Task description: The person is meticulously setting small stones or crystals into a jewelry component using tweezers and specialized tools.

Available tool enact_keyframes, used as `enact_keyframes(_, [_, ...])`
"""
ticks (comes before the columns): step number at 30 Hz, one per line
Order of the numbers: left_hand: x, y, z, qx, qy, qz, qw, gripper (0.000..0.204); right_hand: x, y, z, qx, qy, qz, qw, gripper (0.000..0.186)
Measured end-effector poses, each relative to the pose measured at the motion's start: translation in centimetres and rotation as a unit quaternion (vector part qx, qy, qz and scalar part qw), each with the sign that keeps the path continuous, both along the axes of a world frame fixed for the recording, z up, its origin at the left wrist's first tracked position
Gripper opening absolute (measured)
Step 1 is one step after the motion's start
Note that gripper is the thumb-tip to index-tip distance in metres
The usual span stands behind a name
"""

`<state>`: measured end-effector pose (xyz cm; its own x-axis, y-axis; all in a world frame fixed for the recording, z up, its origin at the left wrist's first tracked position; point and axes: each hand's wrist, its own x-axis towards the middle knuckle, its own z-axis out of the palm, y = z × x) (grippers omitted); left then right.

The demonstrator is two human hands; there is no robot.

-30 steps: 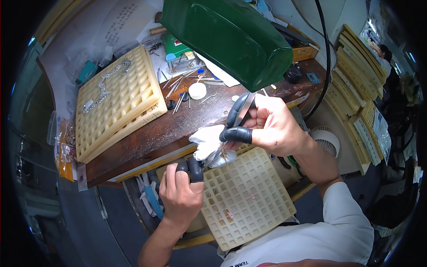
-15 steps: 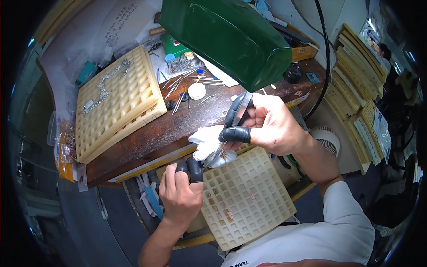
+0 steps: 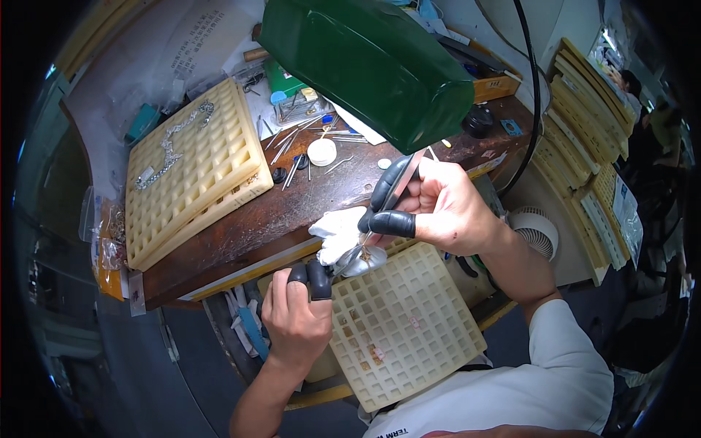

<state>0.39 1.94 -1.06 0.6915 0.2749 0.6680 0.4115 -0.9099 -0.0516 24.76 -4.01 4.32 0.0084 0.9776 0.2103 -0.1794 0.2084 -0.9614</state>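
Note:
My right hand [image 3: 447,212], with black finger cots on thumb and forefinger, is closed around metal tweezers [image 3: 406,179]. Their tips point down at a small gold-coloured piece [image 3: 365,253] beside a bunched white cloth [image 3: 338,232]. From the lower left comes my left hand [image 3: 296,314], closed, its black-covered fingertips pinching a slim grey metal tool [image 3: 346,261] that reaches toward the same piece. Fingers hide most of that tool, so its kind is unclear. Beneath both hands lies a cream grid tray [image 3: 409,343] with a few small gold and pink items in its cells.
A green lamp shade [image 3: 365,73] hangs over the dark wooden bench [image 3: 212,252]. Stacked cream trays [image 3: 193,168] bear a silver chain [image 3: 170,146]. Thin metal tools [image 3: 292,139] and a white round pad [image 3: 321,151] lie behind my hands. A white fan [image 3: 533,228] stands right.
The tweezers in my right hand have tilted slightly, their upper end shifting to the right. My left hand stays almost where it was.

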Motion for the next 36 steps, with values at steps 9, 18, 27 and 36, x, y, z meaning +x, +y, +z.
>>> enact_keyframes(9, [-0.1,0.0,0.1,-0.007,0.0,-0.016,1.0,0.047,0.3,0.2,-0.2,0.022,-0.014,0.01,1.0,0.03])
enact_keyframes(18, [-0.2,0.0,-0.1,-0.016,-0.006,-0.009,1.0,0.015,0.0,0.1,0.3,0.019,-0.037,0.006,0.999,0.031])
enact_keyframes(27, [-0.2,0.0,0.0,-0.021,-0.004,-0.011,1.0,0.011,-0.2,0.0,0.5,0.017,-0.032,0.007,0.999,0.031])
enact_keyframes(36, [-0.3,0.2,0.0,0.008,0.003,-0.019,1.0,0.046,-0.3,0.2,0.9,0.004,-0.023,0.007,1.0,0.022])
